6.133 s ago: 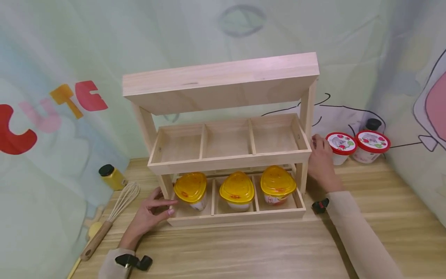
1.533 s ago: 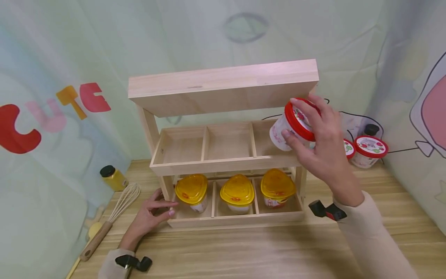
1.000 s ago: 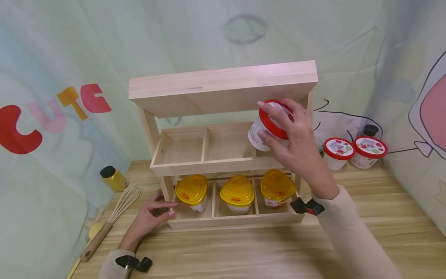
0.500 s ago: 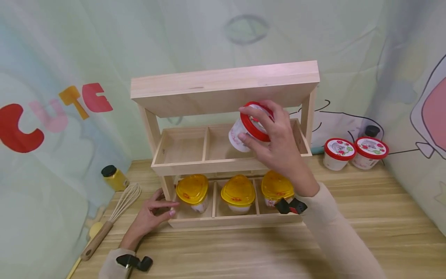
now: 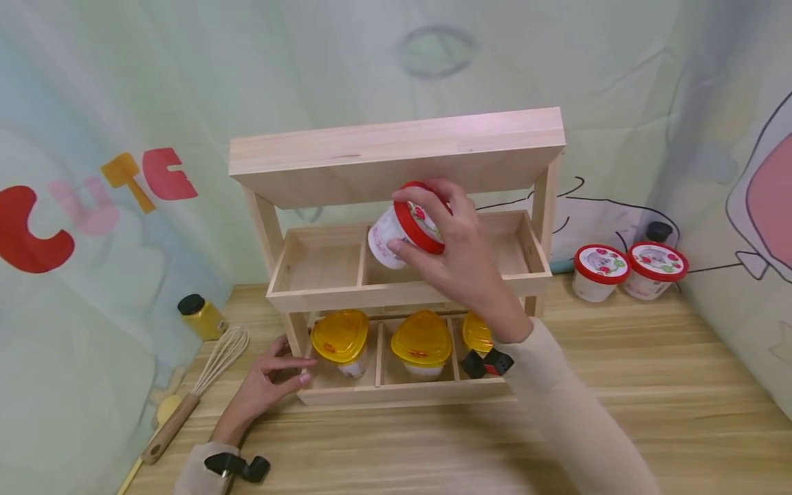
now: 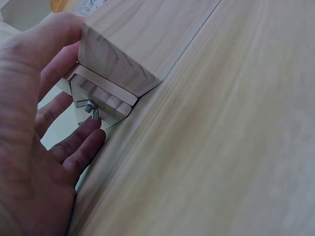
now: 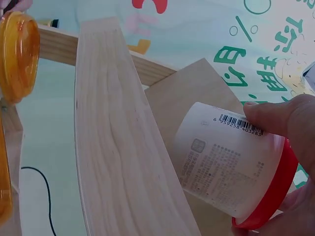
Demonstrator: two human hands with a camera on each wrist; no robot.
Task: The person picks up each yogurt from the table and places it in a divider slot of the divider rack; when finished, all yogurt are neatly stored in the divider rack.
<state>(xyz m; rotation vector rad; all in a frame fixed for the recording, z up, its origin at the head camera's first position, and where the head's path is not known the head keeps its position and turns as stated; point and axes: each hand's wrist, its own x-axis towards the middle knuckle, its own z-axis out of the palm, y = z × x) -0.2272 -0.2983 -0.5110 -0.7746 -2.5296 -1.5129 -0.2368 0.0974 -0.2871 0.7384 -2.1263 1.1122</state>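
Observation:
In the head view, my right hand (image 5: 454, 251) grips a white tub (image 5: 385, 237) with a red lid, tilted over the middle compartment of the wooden shelf's upper tray (image 5: 396, 295). The right wrist view shows the tub's barcode side (image 7: 221, 152), with fingers at its lid end. My left hand (image 5: 262, 381) holds the front left corner of the lower tray (image 5: 421, 392); in the left wrist view its fingers (image 6: 81, 142) bend round the wooden corner (image 6: 113, 64), right at a wing nut (image 6: 88, 105). Yellow-lidded containers (image 5: 423, 337) stand in the lower tray's three compartments.
Two more red-lidded tubs (image 5: 600, 271) stand on the table right of the shelf, with a black-capped item (image 5: 658, 232) behind. At left lie a whisk (image 5: 185, 405) and a yellow jar (image 5: 202, 316) with a black lid. The shelf's top board (image 5: 396, 148) overhangs the upper tray.
My right hand has brought the red-lidded tub from the right of the shelf leftward, past the right compartment to the middle one. The left hand stays at the lower left corner.

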